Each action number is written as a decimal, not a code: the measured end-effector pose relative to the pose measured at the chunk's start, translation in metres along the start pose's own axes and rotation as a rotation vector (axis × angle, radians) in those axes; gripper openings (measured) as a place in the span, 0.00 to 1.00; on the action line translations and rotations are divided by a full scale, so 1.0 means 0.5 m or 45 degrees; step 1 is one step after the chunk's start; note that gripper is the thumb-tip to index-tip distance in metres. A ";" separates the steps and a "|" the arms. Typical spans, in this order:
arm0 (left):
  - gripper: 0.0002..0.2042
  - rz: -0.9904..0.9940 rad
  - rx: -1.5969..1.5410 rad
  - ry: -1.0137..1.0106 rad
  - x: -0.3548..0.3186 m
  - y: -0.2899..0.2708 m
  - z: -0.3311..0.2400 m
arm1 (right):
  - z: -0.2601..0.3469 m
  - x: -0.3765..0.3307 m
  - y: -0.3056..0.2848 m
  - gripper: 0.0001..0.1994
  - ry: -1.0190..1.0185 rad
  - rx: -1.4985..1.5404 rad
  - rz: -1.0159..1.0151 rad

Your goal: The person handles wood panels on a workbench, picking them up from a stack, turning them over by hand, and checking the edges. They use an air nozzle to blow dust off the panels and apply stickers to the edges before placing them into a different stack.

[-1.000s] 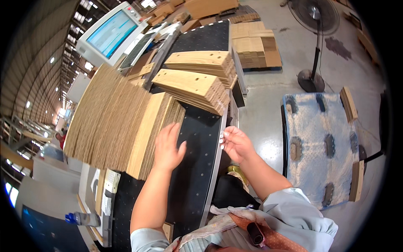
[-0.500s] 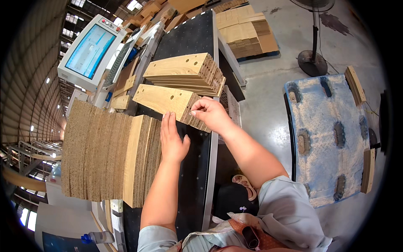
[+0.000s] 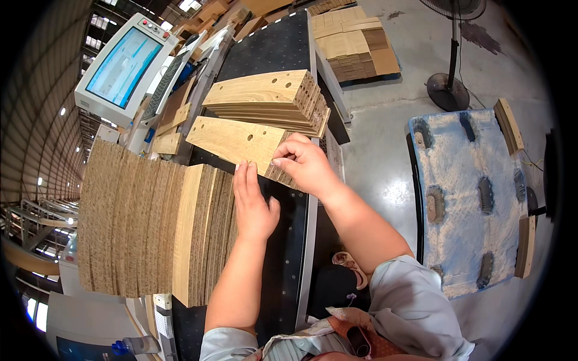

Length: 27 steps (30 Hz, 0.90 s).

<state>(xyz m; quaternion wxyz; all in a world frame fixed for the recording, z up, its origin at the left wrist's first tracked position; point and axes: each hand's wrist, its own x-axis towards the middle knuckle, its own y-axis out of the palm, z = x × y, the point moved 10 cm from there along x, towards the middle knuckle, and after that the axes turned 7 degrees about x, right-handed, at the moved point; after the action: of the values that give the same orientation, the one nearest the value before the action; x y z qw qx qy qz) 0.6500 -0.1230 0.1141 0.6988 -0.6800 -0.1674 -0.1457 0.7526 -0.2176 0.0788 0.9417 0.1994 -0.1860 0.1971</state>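
A short stack of drilled wood-grain boards (image 3: 232, 136) lies on the black machine table, its raw particleboard edges facing right. Fingers straight and thumb spread, my left hand (image 3: 255, 210) rests its fingertips against the near edge of the top board. At the right end of that stack, my right hand (image 3: 310, 168) is closed in a pinch by the board's corner; whatever it may hold is too small to make out. Just beyond lies another stack of drilled boards (image 3: 256, 91). Left of my left forearm, a long row of particleboard panels (image 3: 129, 222) stands on edge.
A monitor console (image 3: 123, 66) with a keyboard (image 3: 164, 87) stands at the far left. The black table (image 3: 271, 48) runs away from me. On the floor to the right are a worn blue pallet (image 3: 463, 198), a standing fan (image 3: 448, 90) and stacked cardboard (image 3: 352, 45).
The view has shifted slightly, so the stacks sit a little differently in the picture. Both hands keep nearly the same place and pose at the board stack.
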 end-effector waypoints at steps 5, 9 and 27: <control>0.41 -0.014 -0.026 0.001 0.000 -0.002 -0.001 | 0.024 -0.006 0.000 0.03 -0.113 -0.085 -0.030; 0.40 -0.035 -0.037 0.017 0.000 -0.004 -0.004 | 0.026 -0.010 -0.001 0.05 -0.246 -0.104 -0.042; 0.40 -0.036 0.003 0.025 0.000 -0.006 -0.005 | -0.038 -0.028 0.002 0.08 0.136 0.305 -0.034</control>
<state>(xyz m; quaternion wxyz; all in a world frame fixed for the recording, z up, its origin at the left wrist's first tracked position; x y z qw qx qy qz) 0.6487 -0.1255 0.1169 0.6990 -0.6754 -0.1703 -0.1621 0.7456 -0.2122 0.0567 0.9223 0.3021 -0.1080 0.2156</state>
